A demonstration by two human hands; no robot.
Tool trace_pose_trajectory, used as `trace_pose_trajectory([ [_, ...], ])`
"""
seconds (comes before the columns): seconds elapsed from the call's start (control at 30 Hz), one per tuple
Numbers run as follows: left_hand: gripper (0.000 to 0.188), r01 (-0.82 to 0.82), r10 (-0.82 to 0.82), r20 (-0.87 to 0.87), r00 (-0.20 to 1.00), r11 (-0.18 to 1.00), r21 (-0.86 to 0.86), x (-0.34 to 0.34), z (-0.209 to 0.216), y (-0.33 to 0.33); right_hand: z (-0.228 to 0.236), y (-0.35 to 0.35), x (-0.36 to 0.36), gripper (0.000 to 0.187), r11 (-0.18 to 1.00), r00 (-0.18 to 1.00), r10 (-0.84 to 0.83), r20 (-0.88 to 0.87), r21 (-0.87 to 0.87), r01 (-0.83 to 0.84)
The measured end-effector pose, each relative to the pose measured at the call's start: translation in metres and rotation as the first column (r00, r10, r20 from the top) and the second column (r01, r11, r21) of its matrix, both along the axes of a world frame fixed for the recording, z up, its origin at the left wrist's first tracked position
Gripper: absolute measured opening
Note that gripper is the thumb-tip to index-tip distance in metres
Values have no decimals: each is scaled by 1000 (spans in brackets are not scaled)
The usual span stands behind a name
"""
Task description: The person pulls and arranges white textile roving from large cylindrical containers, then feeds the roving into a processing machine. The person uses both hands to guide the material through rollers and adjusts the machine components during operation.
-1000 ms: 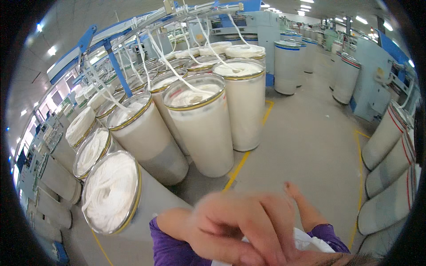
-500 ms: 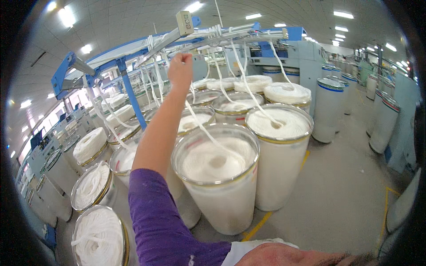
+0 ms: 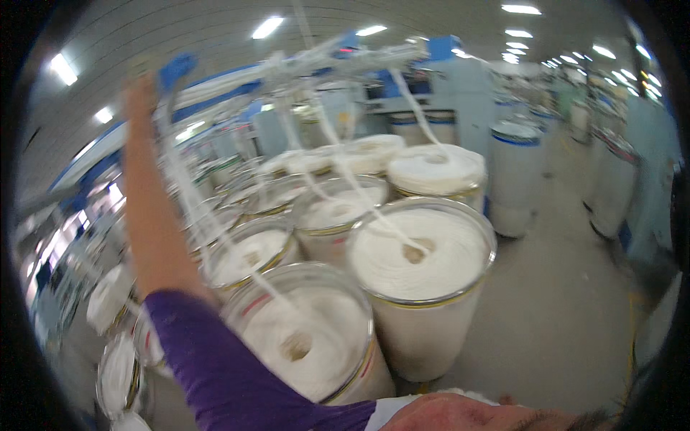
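My left arm, in a purple sleeve, reaches up to the far left. At its end my left hand [image 3: 141, 93] is raised beside a blue bracket [image 3: 176, 70] on the overhead frame. It overlaps the place of a small pale button box. Motion smears the fingers, so whether they touch or hold anything is unclear. White sliver strands [image 3: 188, 183] hang just right of the forearm. Below, a sliver can [image 3: 370, 316] with coiled white sliver stands close to my sleeve, and a fuller can [image 3: 431, 323] is to its right. My right hand is out of view.
Several more sliver cans stand in rows behind and at lower left, strands rising from some to the overhead rail [image 3: 302, 61]. A blue-grey machine [image 3: 471, 108] is at the back. Tall cans [image 3: 514, 179] line the grey floor aisle [image 3: 532, 302] at right.
My view has shifted, bringing the cans closer. The left hand, a closed fist below the button box earlier, is now up at the box's place, farther left in the picture, and blurred.
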State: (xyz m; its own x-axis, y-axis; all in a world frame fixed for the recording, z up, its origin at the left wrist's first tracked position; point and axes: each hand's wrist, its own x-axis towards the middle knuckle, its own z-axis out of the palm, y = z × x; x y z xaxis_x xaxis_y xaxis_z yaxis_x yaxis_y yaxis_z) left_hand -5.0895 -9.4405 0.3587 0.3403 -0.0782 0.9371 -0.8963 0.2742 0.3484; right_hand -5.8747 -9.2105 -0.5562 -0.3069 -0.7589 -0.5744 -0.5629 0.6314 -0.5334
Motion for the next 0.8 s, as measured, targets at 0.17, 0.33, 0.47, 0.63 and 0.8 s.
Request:
trace_pose_trajectory([
  [0.17,70,139,-139,10,990,990,-16,47,21,8,-25,-66,33,38,973,970,0,244,-225,57],
  [0.33,69,253,-254,-46,966,967,-22,68,42,5,-67,-64,35,41,864,877,478,51,-208,-459],
  [0.47,69,156,-161,-37,986,980,-121,49,38,11,-74,-45,29,43,933,965,240,106,249,-260],
  [0.63,66,28,-29,-5,1000,986,-166,16,23,25,-45,-56,45,40,943,973,217,84,238,-231],
  [0.8,72,-226,244,79,967,956,-186,25,31,29,-33,-75,65,36,949,966,247,75,183,-257],
])
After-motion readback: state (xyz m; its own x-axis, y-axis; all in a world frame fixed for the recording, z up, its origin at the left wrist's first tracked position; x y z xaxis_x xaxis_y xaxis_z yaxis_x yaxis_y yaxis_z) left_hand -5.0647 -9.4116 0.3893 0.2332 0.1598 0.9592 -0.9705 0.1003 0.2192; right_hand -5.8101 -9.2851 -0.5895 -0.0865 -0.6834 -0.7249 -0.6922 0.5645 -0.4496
